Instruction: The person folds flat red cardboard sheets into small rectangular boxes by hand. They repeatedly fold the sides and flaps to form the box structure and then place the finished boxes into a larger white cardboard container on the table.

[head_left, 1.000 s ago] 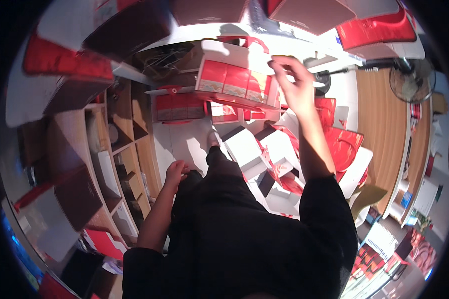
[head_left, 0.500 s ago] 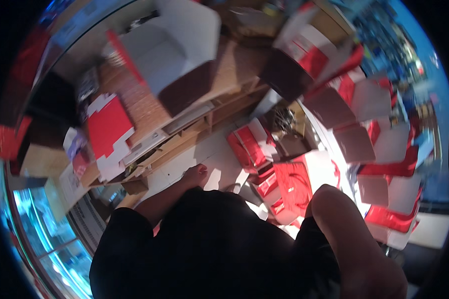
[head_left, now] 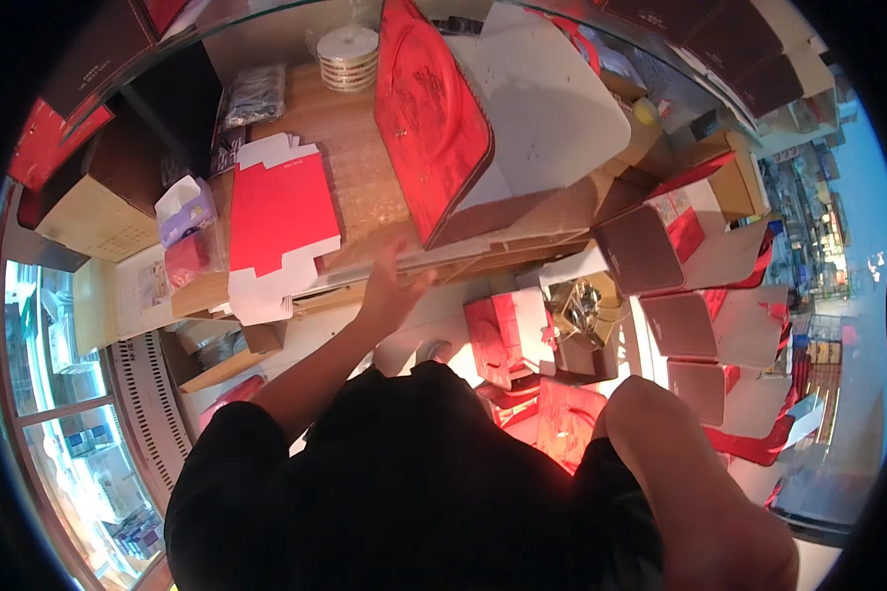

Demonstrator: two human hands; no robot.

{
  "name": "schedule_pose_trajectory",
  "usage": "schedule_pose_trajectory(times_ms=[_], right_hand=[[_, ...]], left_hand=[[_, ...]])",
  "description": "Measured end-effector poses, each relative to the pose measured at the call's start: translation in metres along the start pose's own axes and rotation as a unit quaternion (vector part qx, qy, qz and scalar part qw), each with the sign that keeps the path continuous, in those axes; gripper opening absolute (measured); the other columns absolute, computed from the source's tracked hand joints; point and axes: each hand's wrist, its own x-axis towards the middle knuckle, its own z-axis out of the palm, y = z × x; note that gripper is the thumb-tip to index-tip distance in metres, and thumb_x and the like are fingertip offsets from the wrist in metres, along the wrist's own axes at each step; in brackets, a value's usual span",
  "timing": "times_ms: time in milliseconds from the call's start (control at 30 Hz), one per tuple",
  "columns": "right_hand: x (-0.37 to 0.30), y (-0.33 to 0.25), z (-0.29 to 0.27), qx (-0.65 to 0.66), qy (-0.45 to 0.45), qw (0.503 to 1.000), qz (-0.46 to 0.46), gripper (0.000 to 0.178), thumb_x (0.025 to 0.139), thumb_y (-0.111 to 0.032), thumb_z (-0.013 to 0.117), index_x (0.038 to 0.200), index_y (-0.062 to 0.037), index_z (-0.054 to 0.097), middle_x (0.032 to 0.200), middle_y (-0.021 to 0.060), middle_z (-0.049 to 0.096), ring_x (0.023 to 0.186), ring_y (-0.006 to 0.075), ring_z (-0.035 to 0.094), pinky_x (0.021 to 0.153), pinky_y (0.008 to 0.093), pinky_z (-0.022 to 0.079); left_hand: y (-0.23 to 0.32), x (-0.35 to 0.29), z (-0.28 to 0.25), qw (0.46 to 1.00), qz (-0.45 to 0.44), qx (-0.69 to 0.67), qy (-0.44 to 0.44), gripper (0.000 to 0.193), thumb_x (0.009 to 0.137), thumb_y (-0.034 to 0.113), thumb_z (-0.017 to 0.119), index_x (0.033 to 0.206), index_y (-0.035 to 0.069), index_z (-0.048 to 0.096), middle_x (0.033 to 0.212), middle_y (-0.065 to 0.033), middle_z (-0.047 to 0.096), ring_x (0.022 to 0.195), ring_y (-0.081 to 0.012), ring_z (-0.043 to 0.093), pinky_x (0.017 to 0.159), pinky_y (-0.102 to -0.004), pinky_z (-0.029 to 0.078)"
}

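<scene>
My left hand (head_left: pixel 392 295) reaches up to the front edge of the wooden table (head_left: pixel 360 202), its fingers spread and nothing in them. Just beyond its fingertips stands an opened box with a red patterned panel (head_left: pixel 429 123) and pale grey inner walls (head_left: pixel 542 103). I cannot make out whether the fingertips touch it. Left of the hand lies a stack of flat red-and-white carton blanks (head_left: pixel 284 212). My right arm (head_left: pixel 675 473) is bent at the elbow at lower right; its hand is hidden.
Several opened red-and-grey boxes (head_left: pixel 705 320) line the right side. Red boxes (head_left: pixel 503 340) and a carton of tangled items (head_left: pixel 579 313) stand below the table. Ribbon spools (head_left: pixel 347 59), a clear bag (head_left: pixel 254 97) and a purple tissue box (head_left: pixel 184 209) sit towards the back left.
My view has turned, bringing the tabletop's box and carton blanks further right. My left hand has risen from above the floor to the table edge, and its fingers have spread.
</scene>
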Motion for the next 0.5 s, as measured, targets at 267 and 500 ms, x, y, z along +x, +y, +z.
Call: schedule_pose_trajectory(times_ms=[267, 500], right_hand=[[-0.018, 0.032, -0.041, 0.204, 0.082, 0.969, -0.116, 0.02, 0.086, -0.008, 0.058, 0.102, 0.0043, 0.062, 0.103, 0.0162, 0.062, 0.101, 0.0271, 0.057, 0.087, 0.0334, 0.05], [-0.058, 0.083, -0.083, 0.313, 0.169, 0.909, -0.216, 0.029, 0.094, -0.012, 0.048, 0.119, 0.0018, 0.056, 0.118, 0.0194, 0.057, 0.119, 0.0326, 0.048, 0.098, 0.0378, 0.043]], left_hand=[[0.079, 0.097, 0.048, 0.993, -0.015, -0.041, 0.11, 0.084, 0.081, 0.023, 0.065, 0.139, -0.008, 0.013, 0.14, -0.03, 0.024, 0.129, -0.0382, 0.031, 0.107, -0.0397, 0.024], [0.042, 0.12, 0.057, 0.984, -0.16, -0.044, 0.058, 0.059, 0.081, 0.002, 0.048, 0.135, 0.0, 0.023, 0.101, -0.0192, 0.056, 0.089, -0.0294, 0.059, 0.08, -0.0381, 0.047]])
